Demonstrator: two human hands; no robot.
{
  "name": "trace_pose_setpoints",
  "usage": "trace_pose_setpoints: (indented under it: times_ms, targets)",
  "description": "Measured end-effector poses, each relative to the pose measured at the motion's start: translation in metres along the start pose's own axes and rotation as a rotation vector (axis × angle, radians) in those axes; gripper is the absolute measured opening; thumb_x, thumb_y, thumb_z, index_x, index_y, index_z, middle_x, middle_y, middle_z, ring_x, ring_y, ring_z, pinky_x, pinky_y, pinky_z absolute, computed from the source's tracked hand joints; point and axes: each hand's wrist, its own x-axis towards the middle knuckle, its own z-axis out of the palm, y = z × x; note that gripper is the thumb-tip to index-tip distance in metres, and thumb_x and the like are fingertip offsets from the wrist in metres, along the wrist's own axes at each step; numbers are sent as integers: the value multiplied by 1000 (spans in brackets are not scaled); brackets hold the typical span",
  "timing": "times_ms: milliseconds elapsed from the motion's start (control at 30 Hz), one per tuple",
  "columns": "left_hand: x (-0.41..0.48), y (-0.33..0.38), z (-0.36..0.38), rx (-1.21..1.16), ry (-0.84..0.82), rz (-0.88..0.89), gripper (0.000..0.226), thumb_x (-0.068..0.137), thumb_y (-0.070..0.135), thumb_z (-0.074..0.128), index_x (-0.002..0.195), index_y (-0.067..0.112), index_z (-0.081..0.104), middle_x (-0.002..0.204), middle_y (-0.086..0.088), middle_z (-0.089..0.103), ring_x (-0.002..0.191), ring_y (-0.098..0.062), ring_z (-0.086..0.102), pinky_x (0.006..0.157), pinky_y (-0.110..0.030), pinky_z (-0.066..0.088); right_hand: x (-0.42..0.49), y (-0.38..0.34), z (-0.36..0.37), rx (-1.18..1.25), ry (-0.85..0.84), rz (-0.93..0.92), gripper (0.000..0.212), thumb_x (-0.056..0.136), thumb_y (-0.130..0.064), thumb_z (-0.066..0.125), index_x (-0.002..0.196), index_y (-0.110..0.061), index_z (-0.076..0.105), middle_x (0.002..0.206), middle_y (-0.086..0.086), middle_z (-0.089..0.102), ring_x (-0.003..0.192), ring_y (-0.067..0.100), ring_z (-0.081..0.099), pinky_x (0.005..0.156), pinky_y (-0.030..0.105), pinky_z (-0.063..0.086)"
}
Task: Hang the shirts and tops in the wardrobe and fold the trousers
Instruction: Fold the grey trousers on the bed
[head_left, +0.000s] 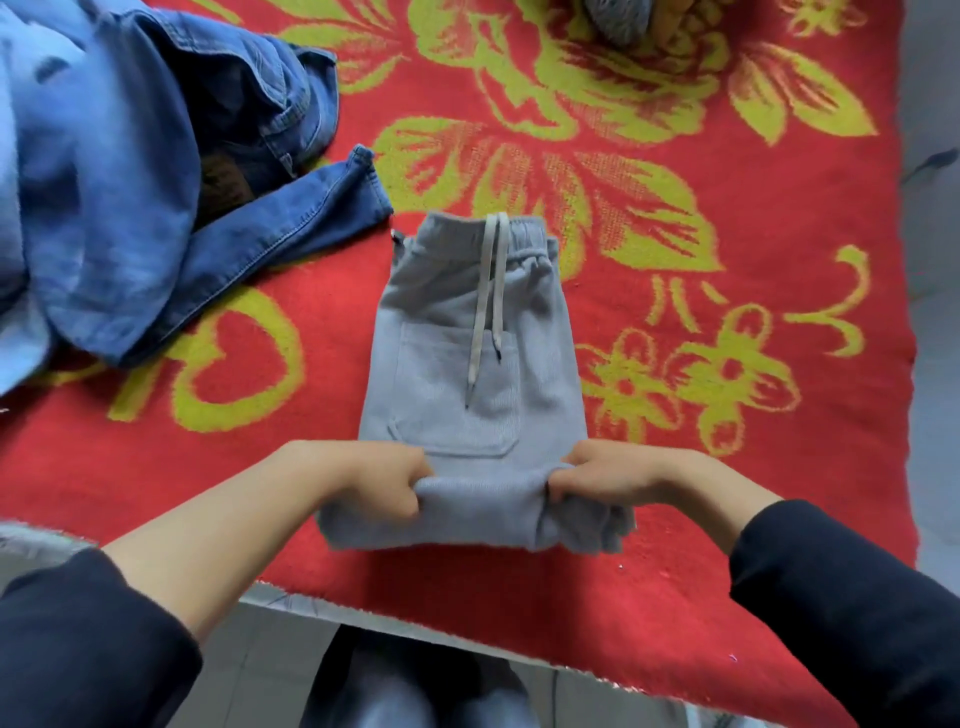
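Red/yellow floral blanket (675, 597), grey folded trousers (467, 322) centre, denim clothes (130, 208) far-left corner.

2 arms in view, both in long sleeves of the same garment. Left sleeve (78, 644): very dark navy, near black, matte soft cloth with no print or stitching that shows; its edge is plain and slightly bunched, and it stops partway up the forearm. Right sleeve (862, 618): same dark cloth with the same plain edge, stopping nearer the wrist, so less bare forearm shows on this side. Below the cuffs the forearms run bare to the left hand (384, 483) and right hand (608, 475), both bare too. Bottom centre: 2 legs in trousers (363, 701) of washed blue-grey, lighter over the thighs and dark in the gap between them. They are too blurred to tell the fabric.
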Motion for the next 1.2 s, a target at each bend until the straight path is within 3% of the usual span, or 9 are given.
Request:
trace_pose_setpoints:
  times_ms: [167, 300, 467, 667, 767, 833, 1000, 1100, 1200]
  targets:
    - [-2, 7, 24, -341, -247, -43, 22, 49, 21, 60, 70, 21, 65, 74, 2, 65, 70, -18, 61, 64, -30, 49, -8, 18, 21, 243, -264, 152, 17, 70, -30, 61, 64, -14, 61, 57, 3, 57, 48, 17, 50, 43, 21, 37]
    - [-8, -2, 4, -521, -179, -4, 29, 49, 17, 61, 77, 19, 69, 79, -2, 70, 75, -19, 64, 69, -33, 50, -15, 14, -3, 305, -194, 96, 25, 75, -22, 61, 52, -21, 52, 50, -2, 49, 43, 11, 40, 43, 22, 30]
    - [-17, -13, -54, -284, 303, 77, 27, 52, 27, 55, 75, 18, 63, 66, 9, 63, 62, -5, 57, 56, -24, 44, -11, -3, -63, 248, 179, -59, 23, 75, -25, 67, 57, -16, 56, 47, -8, 49, 42, 7, 42, 42, 19, 32]
    - [1, -22, -84, 73, 727, -70, 15, 73, 28, 58, 82, 25, 46, 76, 7, 55, 79, -23, 51, 61, -33, 37, 22, -18, -100, 17, 563, -140, 20, 77, -28, 63, 73, -8, 64, 67, 4, 63, 65, 18, 54, 59, 34, 44]
    - [23, -31, -78, 152, 998, -10, 27, 77, 24, 44, 99, 21, 59, 92, -1, 62, 92, -28, 58, 70, -35, 41, 41, -16, -96, -127, 730, -136, 13, 80, -25, 58, 73, -14, 59, 71, 3, 62, 75, 27, 58, 63, 38, 45]
    - [34, -35, -74, 243, 1139, 48, 38, 80, 22, 40, 111, 19, 62, 105, -5, 64, 102, -30, 60, 85, -42, 46, 51, -14, -88, -290, 876, -154, 18, 83, -28, 54, 95, -18, 64, 96, 3, 66, 98, 30, 58, 77, 41, 46]
    - [68, -25, -44, 370, 968, 52, 52, 92, 36, 34, 138, 15, 48, 142, -12, 48, 132, -28, 45, 106, -51, 36, 68, -23, -61, -358, 709, -300, 55, 89, -41, 42, 141, -23, 44, 147, -5, 45, 140, 14, 34, 116, 44, 20]
    - [85, -30, -45, 310, 822, -15, 59, 92, 42, 26, 140, 15, 45, 144, -11, 47, 134, -28, 42, 107, -48, 34, 80, -21, -62, -405, 582, -218, 64, 90, -15, 48, 150, -26, 26, 157, -11, 27, 147, 9, 16, 118, 36, 5]
    - [100, -39, -57, 235, 714, -5, 70, 89, 53, 7, 152, 23, 18, 158, -5, 19, 147, -22, 13, 117, -40, 10, 97, -22, -74, -367, 553, -171, 74, 87, -11, 52, 152, -27, 21, 160, -8, 19, 148, 10, 9, 119, 34, 7]
